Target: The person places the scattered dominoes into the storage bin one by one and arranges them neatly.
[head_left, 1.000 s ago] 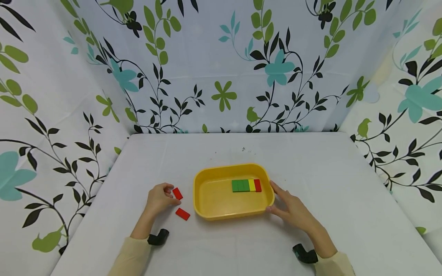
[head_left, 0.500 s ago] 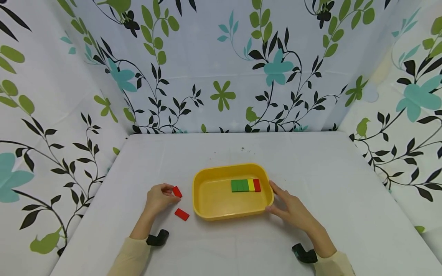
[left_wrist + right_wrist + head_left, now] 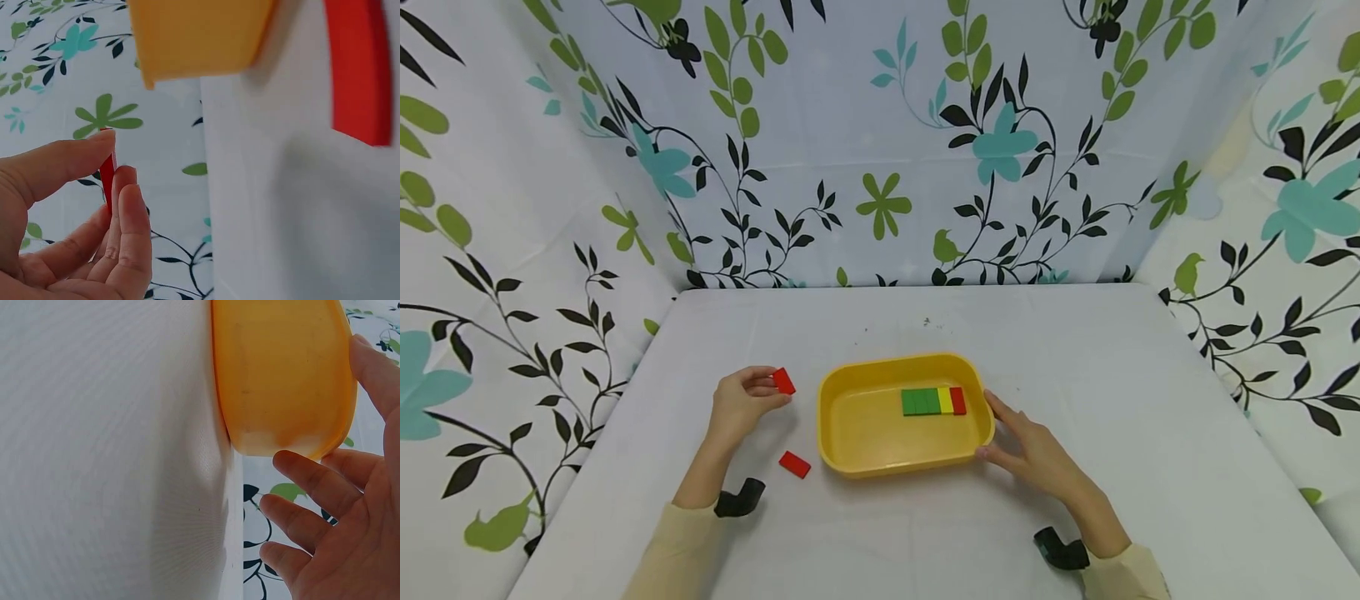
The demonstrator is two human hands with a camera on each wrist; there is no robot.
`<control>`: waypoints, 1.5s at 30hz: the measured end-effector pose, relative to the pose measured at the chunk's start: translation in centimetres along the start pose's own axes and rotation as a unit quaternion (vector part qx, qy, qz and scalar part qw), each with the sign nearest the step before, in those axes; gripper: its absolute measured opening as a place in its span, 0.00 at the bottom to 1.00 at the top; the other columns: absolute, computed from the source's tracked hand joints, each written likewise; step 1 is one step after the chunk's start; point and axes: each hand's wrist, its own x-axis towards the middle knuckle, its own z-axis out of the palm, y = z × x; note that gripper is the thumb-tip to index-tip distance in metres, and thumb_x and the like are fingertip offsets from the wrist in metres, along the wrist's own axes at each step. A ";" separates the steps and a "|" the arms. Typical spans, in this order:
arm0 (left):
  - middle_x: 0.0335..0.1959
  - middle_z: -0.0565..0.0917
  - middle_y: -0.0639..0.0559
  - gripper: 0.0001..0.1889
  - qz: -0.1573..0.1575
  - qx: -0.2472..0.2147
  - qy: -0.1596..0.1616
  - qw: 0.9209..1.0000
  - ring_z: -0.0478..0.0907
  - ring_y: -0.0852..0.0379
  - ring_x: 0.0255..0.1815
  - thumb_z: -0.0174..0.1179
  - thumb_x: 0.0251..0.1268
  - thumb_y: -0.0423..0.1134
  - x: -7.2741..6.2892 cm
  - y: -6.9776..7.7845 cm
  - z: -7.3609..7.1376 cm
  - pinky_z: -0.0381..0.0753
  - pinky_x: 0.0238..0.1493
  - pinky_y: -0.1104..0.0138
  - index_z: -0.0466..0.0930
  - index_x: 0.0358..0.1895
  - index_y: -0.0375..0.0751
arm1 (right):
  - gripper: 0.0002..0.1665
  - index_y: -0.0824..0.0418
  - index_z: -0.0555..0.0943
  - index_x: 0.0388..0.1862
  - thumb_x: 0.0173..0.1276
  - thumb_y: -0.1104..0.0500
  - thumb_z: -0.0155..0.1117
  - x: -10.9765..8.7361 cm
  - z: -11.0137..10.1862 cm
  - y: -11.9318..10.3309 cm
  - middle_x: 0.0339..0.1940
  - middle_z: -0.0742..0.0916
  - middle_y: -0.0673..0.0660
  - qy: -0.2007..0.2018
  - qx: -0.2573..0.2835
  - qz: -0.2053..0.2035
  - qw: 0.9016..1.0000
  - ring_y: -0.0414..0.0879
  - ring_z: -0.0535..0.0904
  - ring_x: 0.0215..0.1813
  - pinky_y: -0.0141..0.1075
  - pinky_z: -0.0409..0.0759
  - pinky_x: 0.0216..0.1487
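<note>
In the head view my left hand [image 3: 737,404] pinches a small red tile [image 3: 784,381] between thumb and fingers, raised off the table. The left wrist view shows this tile [image 3: 107,172] edge-on at the fingertips. A second red tile [image 3: 794,464] lies on the table below that hand, left of the yellow tray [image 3: 865,462]. Inside the tray, several green tiles [image 3: 921,402], a yellow tile [image 3: 945,401] and a red tile [image 3: 958,401] stand side by side in a row. My right hand [image 3: 1033,454] rests spread fingers and thumb against the tray's right end, outside its wall.
A white cloth covers the table [image 3: 880,533]. Patterned curtains [image 3: 880,150] with leaves and flowers hang at the back and both sides. Black wrist mounts [image 3: 741,497] sit on both forearms.
My left hand has taken hold of the upper red tile and lifted it up and away from the table. The right hand and tray have stayed in place.
</note>
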 end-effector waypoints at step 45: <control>0.32 0.84 0.45 0.25 0.101 0.103 -0.168 0.975 0.77 0.57 0.29 0.77 0.42 0.29 2.0 4.7 12.7 0.79 0.30 0.69 0.82 0.49 0.30 | 0.50 0.54 0.57 0.78 0.62 0.43 0.68 -0.2 -0.1 0.1 0.74 0.70 0.63 0.002 0.012 0.005 1.000 0.65 0.66 0.72 0.62 0.58 0.70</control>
